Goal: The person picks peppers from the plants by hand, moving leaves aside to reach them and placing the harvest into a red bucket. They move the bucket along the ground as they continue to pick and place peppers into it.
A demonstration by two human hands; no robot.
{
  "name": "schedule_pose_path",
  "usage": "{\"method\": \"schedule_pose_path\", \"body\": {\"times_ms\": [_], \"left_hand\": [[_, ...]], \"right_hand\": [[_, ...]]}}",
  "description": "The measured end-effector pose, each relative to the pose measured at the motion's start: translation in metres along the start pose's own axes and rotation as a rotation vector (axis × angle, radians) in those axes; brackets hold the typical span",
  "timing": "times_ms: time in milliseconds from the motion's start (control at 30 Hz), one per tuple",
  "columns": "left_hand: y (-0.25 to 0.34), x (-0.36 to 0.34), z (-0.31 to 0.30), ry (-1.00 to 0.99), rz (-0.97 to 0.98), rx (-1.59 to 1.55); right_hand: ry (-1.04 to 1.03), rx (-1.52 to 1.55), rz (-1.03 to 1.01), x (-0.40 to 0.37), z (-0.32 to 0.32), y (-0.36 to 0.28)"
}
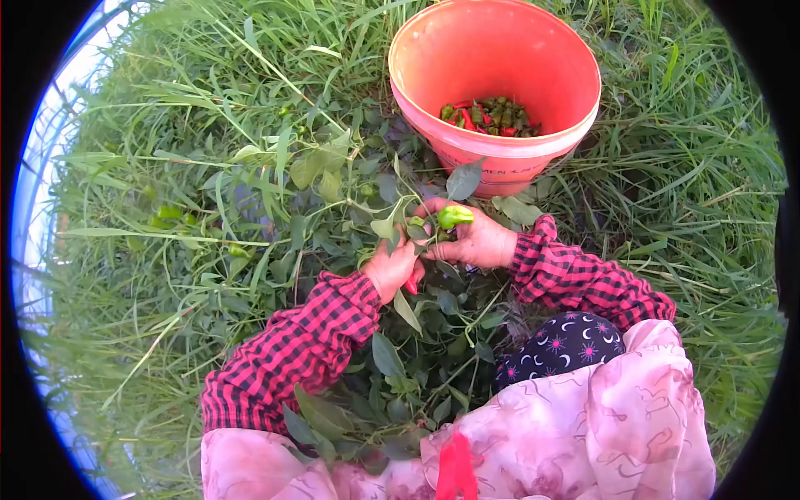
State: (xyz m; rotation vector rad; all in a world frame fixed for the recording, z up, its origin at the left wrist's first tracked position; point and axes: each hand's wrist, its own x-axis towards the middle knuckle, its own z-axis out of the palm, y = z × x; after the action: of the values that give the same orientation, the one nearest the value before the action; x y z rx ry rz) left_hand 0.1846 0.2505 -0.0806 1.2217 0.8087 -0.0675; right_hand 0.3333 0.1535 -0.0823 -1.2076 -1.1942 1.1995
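Observation:
My left hand (390, 268) is closed among the leaves of a pepper plant (387, 354), its fingertips near a thin stem. A red pepper (413, 280) pokes out below those fingers. Close beside it, my right hand (485, 242) has its thumb and fingers curled around a light green pepper (455, 217). Leaves and the fingers themselves hide where both sets of fingertips meet the plant.
Just beyond my hands stands an orange-red bucket (496, 150) with several green and red peppers (492, 117) at its bottom. Tall grass (683, 192) surrounds the plant. More green peppers (169, 213) hang at left. My patterned knee (562, 346) and pink clothing (575, 417) are close below.

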Motion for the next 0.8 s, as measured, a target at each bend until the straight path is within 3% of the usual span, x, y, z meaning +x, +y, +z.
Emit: {"method": "schedule_pose_path", "body": {"times_ms": [100,167,233,300,367,467,500,567,600,633,700,800], "left_hand": [[0.009,-0.011,0.006,0.004,-0.019,0.002],[0.011,-0.016,0.003,-0.092,0.029,0.115],[0.014,-0.02,0.007,-0.046,0.069,0.129],[0.019,-0.026,0.008,0.05,0.121,0.411],[0.014,-0.026,0.006,0.043,0.235,0.484],[0.001,-0.023,-0.001,-0.053,0.407,0.603],[-0.008,-0.019,-0.007,-0.054,0.407,0.604],[-0.018,-0.018,-0.018,-0.068,0.618,0.316],[-0.003,-0.031,-0.019,-0.038,0.379,0.258],[0.012,-0.044,-0.02,0.005,0.143,0.192],[0.015,-0.051,-0.022,-0.038,0.096,0.136],[0.025,-0.052,-0.013,0.03,0.017,0.039]], "right_hand": [[-0.054,0.067,0.064,-0.007,-0.007,-0.016],[-0.13,-0.063,0.438,-0.007,-0.01,-0.035],[-0.135,-0.039,0.36,-0.005,-0.013,-0.011],[-0.034,-0.215,0.05,-0.007,-0.011,-0.011],[-0.05,-0.182,0.132,-0.006,-0.011,-0.015],[-0.253,-0.111,0.385,-0.007,-0.014,-0.021],[-0.252,-0.11,0.385,-0.007,-0.018,-0.014],[-0.304,-0.376,0.063,-0.008,-0.036,0.006],[-0.322,-0.191,0.333,-0.015,-0.045,-0.002],[-0.357,-0.134,0.422,-0.017,-0.052,-0.002],[-0.359,-0.031,0.418,-0.02,-0.056,-0.003],[-0.153,0.468,0.256,-0.022,-0.058,0.001]]}}
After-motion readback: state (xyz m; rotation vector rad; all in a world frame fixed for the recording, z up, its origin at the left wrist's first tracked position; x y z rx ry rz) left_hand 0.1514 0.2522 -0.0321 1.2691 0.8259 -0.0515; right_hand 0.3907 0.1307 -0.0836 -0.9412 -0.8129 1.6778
